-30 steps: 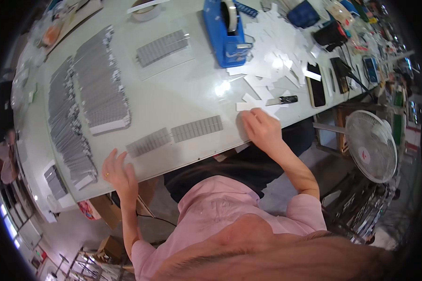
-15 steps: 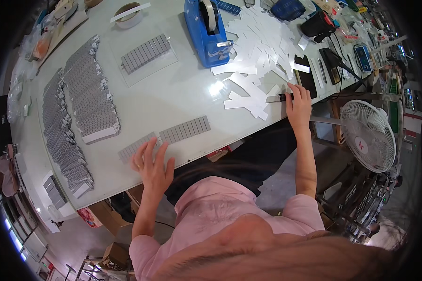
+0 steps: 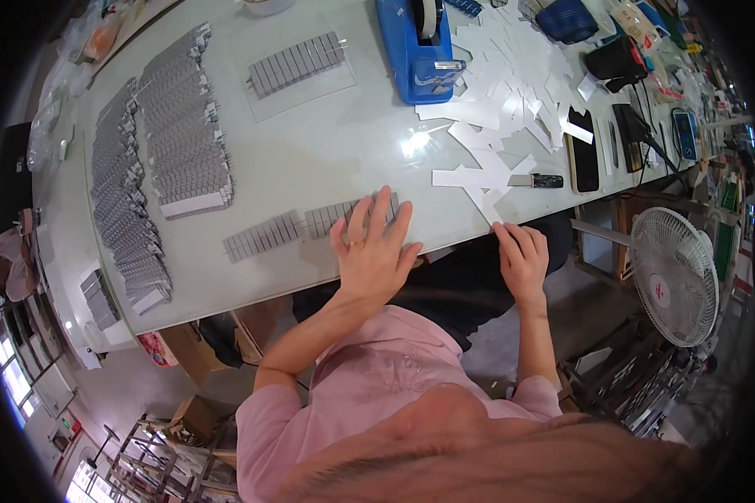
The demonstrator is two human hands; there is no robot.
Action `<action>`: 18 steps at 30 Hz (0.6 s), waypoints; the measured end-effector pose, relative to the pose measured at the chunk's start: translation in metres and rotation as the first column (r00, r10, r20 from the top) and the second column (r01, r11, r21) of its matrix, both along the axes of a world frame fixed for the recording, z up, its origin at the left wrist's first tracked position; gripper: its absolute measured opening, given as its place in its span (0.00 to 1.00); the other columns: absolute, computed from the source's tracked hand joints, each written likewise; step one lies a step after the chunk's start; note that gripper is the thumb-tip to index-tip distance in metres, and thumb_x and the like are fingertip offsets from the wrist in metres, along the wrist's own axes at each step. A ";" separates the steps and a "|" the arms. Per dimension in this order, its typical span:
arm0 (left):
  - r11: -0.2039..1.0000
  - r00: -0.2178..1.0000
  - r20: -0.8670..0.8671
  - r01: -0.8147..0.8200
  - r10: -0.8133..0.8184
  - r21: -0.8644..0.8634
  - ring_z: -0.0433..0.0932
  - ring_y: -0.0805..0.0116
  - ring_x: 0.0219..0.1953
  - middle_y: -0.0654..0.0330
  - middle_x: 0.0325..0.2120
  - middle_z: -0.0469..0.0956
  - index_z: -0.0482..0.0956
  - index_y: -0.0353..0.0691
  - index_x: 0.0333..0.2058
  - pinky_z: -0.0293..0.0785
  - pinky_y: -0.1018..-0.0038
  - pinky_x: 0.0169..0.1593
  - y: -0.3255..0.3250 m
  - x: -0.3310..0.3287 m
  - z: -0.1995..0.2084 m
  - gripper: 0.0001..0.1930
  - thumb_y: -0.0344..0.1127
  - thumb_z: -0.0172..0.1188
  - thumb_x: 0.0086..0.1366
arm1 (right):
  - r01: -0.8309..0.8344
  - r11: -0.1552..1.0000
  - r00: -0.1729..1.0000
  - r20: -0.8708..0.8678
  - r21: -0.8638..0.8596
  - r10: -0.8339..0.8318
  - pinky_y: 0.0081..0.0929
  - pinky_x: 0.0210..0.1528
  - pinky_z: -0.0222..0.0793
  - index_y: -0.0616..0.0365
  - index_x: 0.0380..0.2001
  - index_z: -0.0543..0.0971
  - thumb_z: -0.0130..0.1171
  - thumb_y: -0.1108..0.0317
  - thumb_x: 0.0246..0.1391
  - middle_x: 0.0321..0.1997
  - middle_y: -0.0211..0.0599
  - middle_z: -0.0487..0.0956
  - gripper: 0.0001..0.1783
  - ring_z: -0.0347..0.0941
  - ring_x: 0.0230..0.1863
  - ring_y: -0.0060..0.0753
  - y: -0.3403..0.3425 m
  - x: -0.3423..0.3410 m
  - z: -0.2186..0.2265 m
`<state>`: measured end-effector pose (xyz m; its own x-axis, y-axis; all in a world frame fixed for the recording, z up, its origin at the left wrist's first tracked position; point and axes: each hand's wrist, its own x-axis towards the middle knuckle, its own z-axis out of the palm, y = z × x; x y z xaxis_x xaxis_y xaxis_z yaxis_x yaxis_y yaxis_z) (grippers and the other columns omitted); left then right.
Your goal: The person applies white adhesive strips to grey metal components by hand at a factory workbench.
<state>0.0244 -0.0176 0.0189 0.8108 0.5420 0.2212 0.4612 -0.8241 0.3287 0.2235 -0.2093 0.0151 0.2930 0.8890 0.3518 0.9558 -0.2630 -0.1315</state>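
Here, both hands (image 3: 372, 261) (image 3: 524, 264) face palm-down, left splayed.

White glare spots the glossy tabletop (image 3: 352, 138), while straight edges bow toward black corners.

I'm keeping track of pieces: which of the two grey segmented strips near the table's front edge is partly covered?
The right strip; the left hand overlies it, whereas the left strip lies fully in view.

No readable lettering shows on anything here.
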 end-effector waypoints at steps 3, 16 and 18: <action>1.000 1.000 -0.021 -0.001 0.001 0.013 0.56 0.58 0.65 0.57 0.65 0.62 0.73 0.47 0.56 0.49 0.51 0.61 -0.003 0.007 -0.003 0.30 0.50 0.66 0.55 | 0.042 0.990 0.994 -0.103 0.133 -0.028 0.33 0.39 0.70 0.57 0.40 0.83 0.64 0.81 0.45 0.39 0.37 0.79 0.16 0.75 0.36 0.40 0.004 0.003 0.004; 0.998 0.993 0.098 -0.066 0.065 0.003 0.60 0.59 0.64 0.61 0.63 0.67 0.77 0.52 0.55 0.50 0.52 0.61 -0.008 -0.026 0.005 0.28 0.50 0.67 0.55 | 0.613 0.781 0.220 -0.975 0.121 -0.022 0.12 0.23 0.57 0.59 0.45 0.76 0.52 0.71 0.66 0.25 0.23 0.71 0.08 0.64 0.22 0.12 0.037 0.003 0.013; 0.985 0.990 0.052 -0.136 0.132 0.103 0.60 0.58 0.63 0.62 0.61 0.69 0.79 0.53 0.53 0.48 0.53 0.61 0.009 -0.058 -0.006 0.26 0.48 0.66 0.55 | 0.488 0.870 0.105 -0.994 0.068 0.019 0.14 0.24 0.59 0.61 0.42 0.77 0.54 0.73 0.65 0.24 0.26 0.72 0.06 0.66 0.22 0.15 0.053 -0.008 0.014</action>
<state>-0.0339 -0.0084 0.0125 0.7204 0.6166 0.3176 0.5567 -0.7872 0.2656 0.2157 -0.1562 0.0288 0.7695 0.6060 -0.2016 -0.1416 -0.1459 -0.9791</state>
